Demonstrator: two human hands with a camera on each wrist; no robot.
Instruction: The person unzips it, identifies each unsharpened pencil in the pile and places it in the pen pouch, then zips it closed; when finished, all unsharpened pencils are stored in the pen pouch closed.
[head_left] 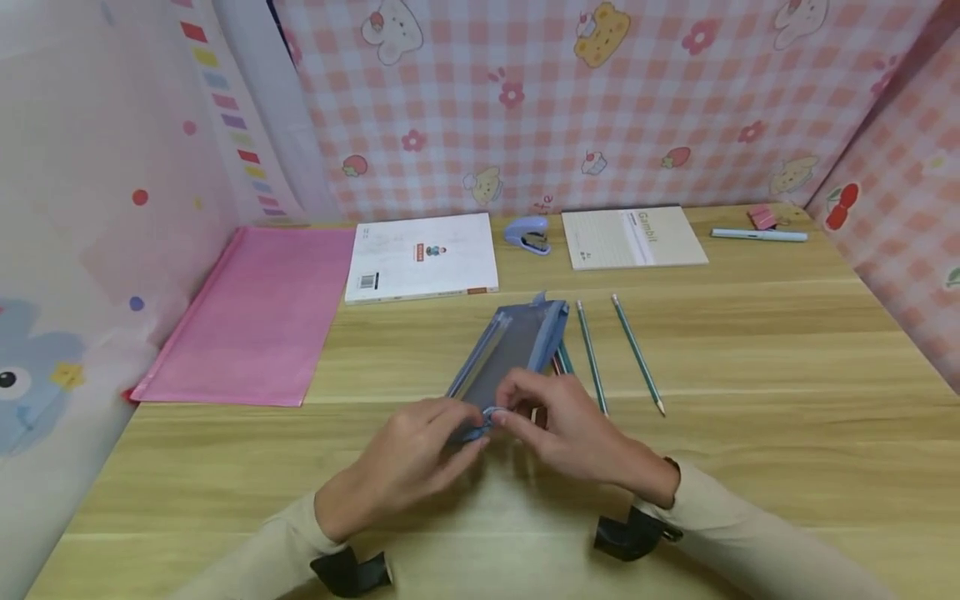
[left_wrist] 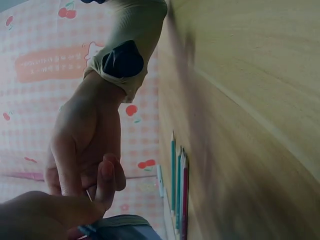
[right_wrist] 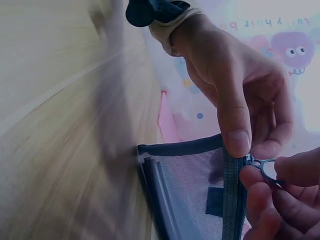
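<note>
A blue mesh zip pouch [head_left: 513, 346] is tilted away from me over the middle of the table. At its near end, my left hand [head_left: 412, 442] pinches the corner beside the zip. My right hand [head_left: 566, 425] pinches the ring-shaped zipper pull [right_wrist: 256, 162], which sits right by the left fingertips in the right wrist view. Dark, long shapes show along the pouch's lower edge through the mesh. Green pencils [head_left: 592, 358] lie just right of the pouch, and a dark red pencil [left_wrist: 184, 200] is among them in the left wrist view.
Further right lies another green pencil [head_left: 637, 354]. Along the back are a white book [head_left: 420, 258], a purple stapler [head_left: 527, 235], a notepad [head_left: 637, 239], a light blue pen [head_left: 759, 236] and a pink binder clip [head_left: 763, 217]. A pink folder [head_left: 251, 321] lies at the left.
</note>
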